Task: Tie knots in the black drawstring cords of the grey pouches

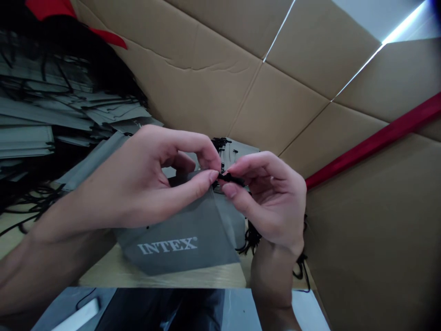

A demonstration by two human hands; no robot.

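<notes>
A grey cloth bag (213,230) printed with white INTEX lettering hangs below my hands, over the front part of the table. My left hand (151,179) is closed in a pinch at the bag's upper corner, thumb against forefinger, where a black drawstring (231,178) comes out. Facing it, my right hand (275,202) pinches the same drawstring between thumb and forefinger, a short way to the right. The cord looks bunched or knotted between the two pinches; its exact form is too small to tell. The fingertips partly cover it.
Stacked grey bags (41,110) with black cords rise at the left. More grey pieces (237,149) lie behind my hands. Cardboard walls (206,78) stand at the back and right, with a red strip (375,140) across. Loose cords hang near my right wrist.
</notes>
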